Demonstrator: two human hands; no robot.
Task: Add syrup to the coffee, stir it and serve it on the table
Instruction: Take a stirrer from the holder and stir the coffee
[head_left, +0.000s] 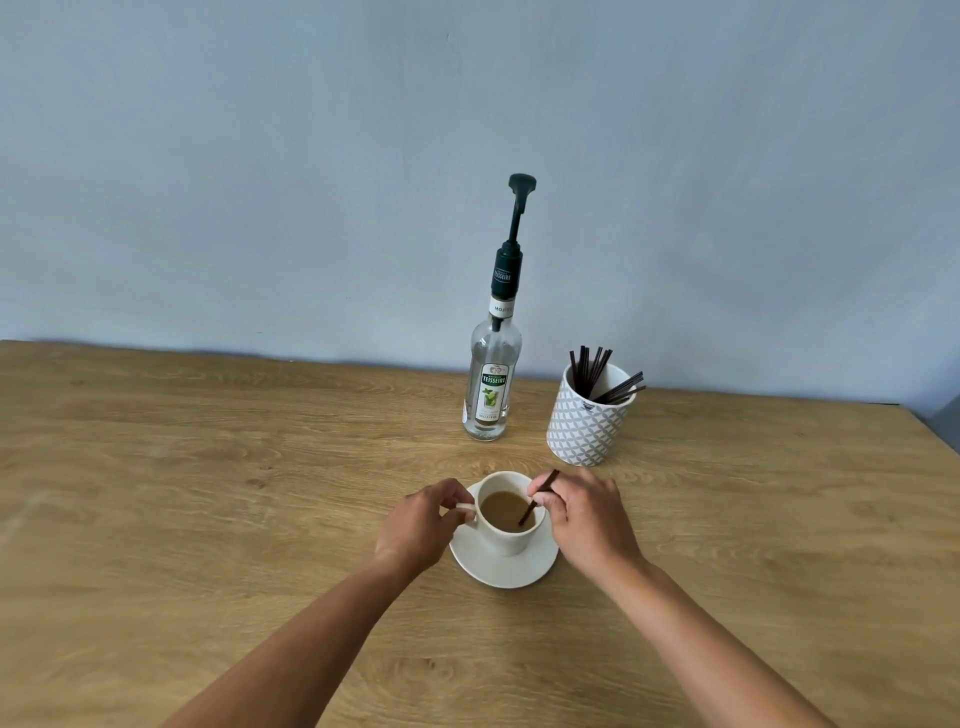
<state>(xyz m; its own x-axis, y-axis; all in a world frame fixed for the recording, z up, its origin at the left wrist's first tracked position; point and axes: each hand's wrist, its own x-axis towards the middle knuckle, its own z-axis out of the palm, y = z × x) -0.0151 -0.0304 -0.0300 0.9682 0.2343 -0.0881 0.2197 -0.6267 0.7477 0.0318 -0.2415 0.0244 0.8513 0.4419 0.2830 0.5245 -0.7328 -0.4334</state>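
From the head view, your right hand (584, 517) pinches a thin dark brown stir stick (538, 498) at its upper end; the stick slants down and to the left into the milky brown coffee (504, 509), its long axis running from far right to near left. The coffee sits in a white ceramic cup (506, 538) on a round white saucer (511, 569), near the centre of the light wooden table (208, 493). Your left hand (423, 522) grips the cup's handle on the left, steadying it. By the look of it, stirring is the step in hand. Farther back stand a clear glass syrup bottle with a dark pump (493, 374) and, to its right, a white patterned pot of spare sticks (589, 415), both well apart from your hands, so nothing blocks the stirring.
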